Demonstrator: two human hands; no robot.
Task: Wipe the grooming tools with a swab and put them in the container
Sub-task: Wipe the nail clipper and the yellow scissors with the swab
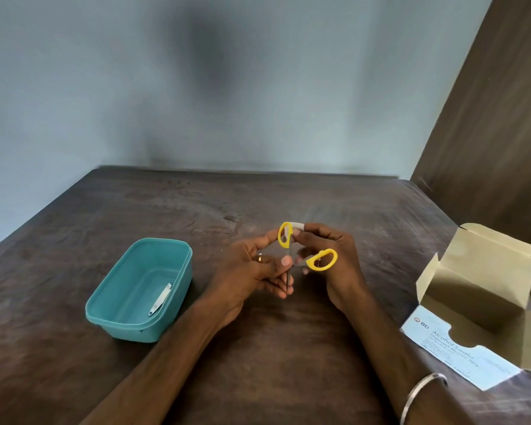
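Small scissors with yellow handles (322,260) are held up above the middle of the table, handles spread apart and blades pointing down toward me. My left hand (255,271) grips the blades, thumb on top and fingers curled underneath. My right hand (328,259) pinches a small white swab (298,226) against the upper yellow handle loop. To the left sits a teal plastic container (105,302) with a metal nail clipper (160,299) lying inside it.
An open cardboard box of alcohol swabs (478,305) lies at the right edge of the dark wooden table (166,210). A wall runs behind the table and a brown panel stands at the right.
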